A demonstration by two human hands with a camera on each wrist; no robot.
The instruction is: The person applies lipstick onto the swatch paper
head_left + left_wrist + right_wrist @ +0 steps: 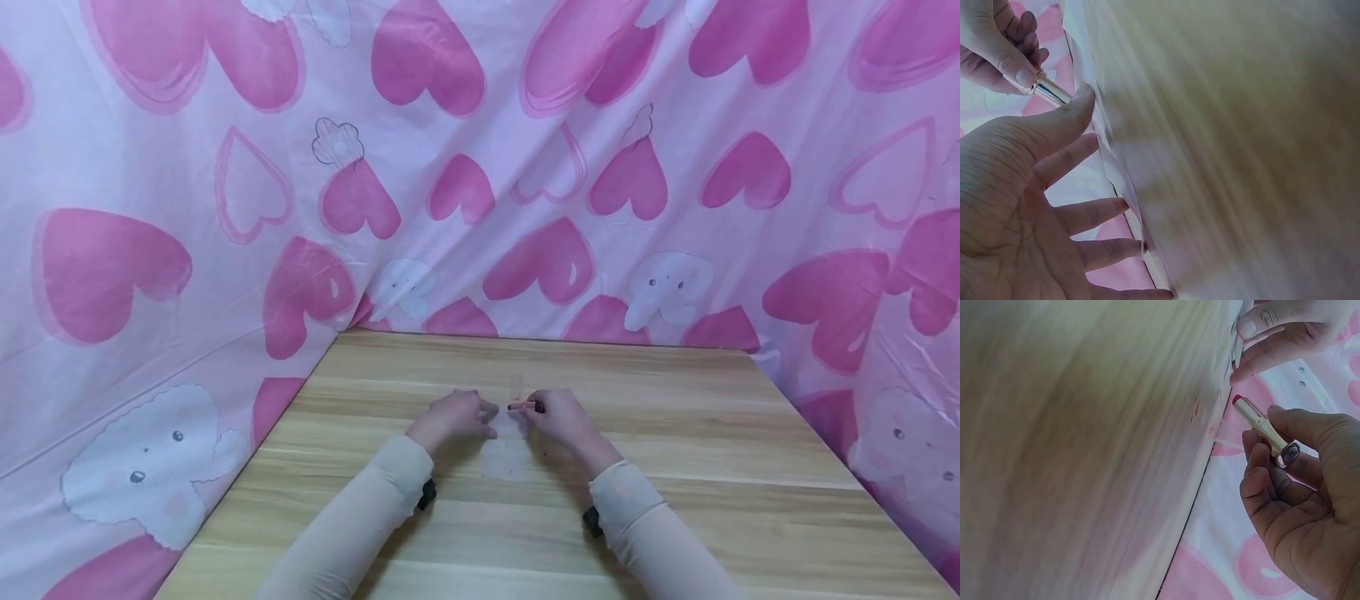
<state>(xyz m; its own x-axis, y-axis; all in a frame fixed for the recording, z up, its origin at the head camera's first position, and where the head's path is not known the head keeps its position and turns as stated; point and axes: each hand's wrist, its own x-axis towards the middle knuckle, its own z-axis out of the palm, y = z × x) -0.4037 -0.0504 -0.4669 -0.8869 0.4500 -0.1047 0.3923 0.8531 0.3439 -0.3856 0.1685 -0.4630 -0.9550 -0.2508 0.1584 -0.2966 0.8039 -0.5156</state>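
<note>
My right hand pinches a lipstick between thumb and fingers. Its tube is gold, and its red tip is bare and points toward the left hand. On the table lies a thin whitish sheet with a faint pink mark on it. My left hand rests at the sheet's left side, its fingers spread and nearly straight in the left wrist view, fingertips at the sheet's edge. Just beyond the hands is a small clear piece, oblong in shape.
The wooden table runs back to a pink and white heart-patterned cloth, which hangs behind it and along both sides. Small red marks show near the sheet in the right wrist view.
</note>
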